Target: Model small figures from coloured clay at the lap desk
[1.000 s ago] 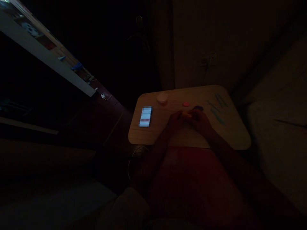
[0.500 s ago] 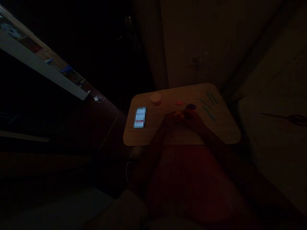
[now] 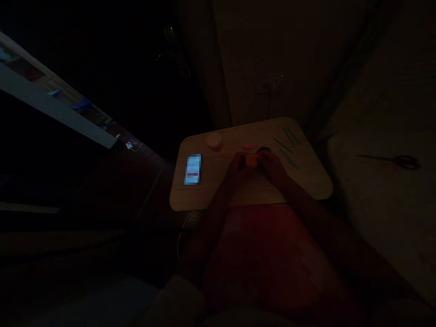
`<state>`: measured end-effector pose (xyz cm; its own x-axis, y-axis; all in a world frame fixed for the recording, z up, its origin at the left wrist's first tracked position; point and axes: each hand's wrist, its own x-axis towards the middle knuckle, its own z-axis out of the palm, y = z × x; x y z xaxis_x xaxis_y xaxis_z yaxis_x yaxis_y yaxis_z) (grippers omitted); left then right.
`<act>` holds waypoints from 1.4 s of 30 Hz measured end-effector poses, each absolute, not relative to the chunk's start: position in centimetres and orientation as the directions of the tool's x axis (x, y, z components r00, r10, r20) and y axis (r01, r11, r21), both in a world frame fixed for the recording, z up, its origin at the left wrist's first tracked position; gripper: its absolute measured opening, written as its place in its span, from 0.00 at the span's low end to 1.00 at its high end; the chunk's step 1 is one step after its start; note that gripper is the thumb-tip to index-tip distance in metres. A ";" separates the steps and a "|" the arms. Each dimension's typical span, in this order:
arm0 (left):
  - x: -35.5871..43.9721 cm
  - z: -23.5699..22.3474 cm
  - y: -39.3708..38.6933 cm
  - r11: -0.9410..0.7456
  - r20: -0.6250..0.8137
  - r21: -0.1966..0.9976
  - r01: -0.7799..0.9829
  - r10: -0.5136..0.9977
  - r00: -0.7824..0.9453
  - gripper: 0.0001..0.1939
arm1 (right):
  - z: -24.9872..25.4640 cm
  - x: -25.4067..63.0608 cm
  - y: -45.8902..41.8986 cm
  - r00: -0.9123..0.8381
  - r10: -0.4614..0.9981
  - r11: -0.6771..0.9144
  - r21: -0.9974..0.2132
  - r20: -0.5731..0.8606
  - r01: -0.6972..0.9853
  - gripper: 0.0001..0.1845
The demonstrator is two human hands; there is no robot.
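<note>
An orange lump of what looks like modelling clay (image 3: 252,160) sits between my fingers above a light wooden lap table (image 3: 204,200). My left hand (image 3: 238,166) holds its left side, and my right hand (image 3: 273,167) presses on its right side. Just past my right hand lies a dark blue lump (image 3: 264,149), and a small flat pink piece (image 3: 247,146) lies ahead of the orange lump. Several thin teal sticks (image 3: 288,146) lie towards the table's right end. The dim light hides my fingers' detail.
A round pink tub (image 3: 214,141) and a lit phone (image 3: 193,169) stand on the table's left part. Scissors (image 3: 398,161) lie on a pale soft surface to the right. A wall socket (image 3: 271,84) is behind the table, and a cable hangs below its near edge.
The whole view has shifted, with the table lower left in frame and scissors appearing at right. The orange lump shows more clearly between my hands, which have opened slightly apart.
</note>
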<state>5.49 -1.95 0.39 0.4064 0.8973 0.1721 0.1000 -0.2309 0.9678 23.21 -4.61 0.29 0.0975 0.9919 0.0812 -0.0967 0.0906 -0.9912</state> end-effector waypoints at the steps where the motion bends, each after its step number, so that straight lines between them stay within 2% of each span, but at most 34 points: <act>1: 5.5 0.5 -2.0 -0.242 0.189 0.967 0.079 0.891 0.412 0.36 | 0.2 23.2 -4.6 0.097 0.992 0.089 -0.991 0.080 -0.101 0.27; 6: 5.5 1.1 -2.3 -0.321 0.264 0.946 0.035 0.831 0.489 0.39 | 0.1 23.1 -4.4 0.105 0.993 0.066 -0.981 0.047 -0.180 0.27; 12: 5.6 1.2 -2.3 -0.340 0.257 0.937 0.084 0.830 0.495 0.42 | 0.1 23.1 -4.3 0.096 0.995 0.039 -0.976 0.019 -0.216 0.28; 19: 5.6 1.4 -2.3 -0.441 0.321 0.890 0.118 0.789 0.524 0.33 | -0.1 23.3 -4.2 0.082 0.994 0.079 -0.994 0.074 -0.072 0.26; 27: 5.5 0.9 -2.3 -0.443 0.312 0.877 0.185 0.818 0.484 0.31 | 0.5 23.0 -4.3 0.061 0.991 0.119 -0.991 0.122 0.061 0.24; 33: 5.3 1.0 -2.7 -0.417 0.299 0.894 0.162 0.826 0.478 0.30 | 0.7 22.8 -4.7 -0.026 0.997 0.074 -0.985 0.070 0.157 0.31; 37: 5.3 0.9 -2.6 -0.384 0.270 0.914 0.127 0.812 0.517 0.31 | 0.2 23.1 -4.8 -0.065 0.998 0.022 -0.987 0.012 0.162 0.32; 42: 5.5 1.1 -2.6 -0.326 0.245 0.942 0.082 0.832 0.498 0.29 | -0.3 23.3 -4.7 -0.099 0.995 0.018 -0.989 0.004 0.146 0.33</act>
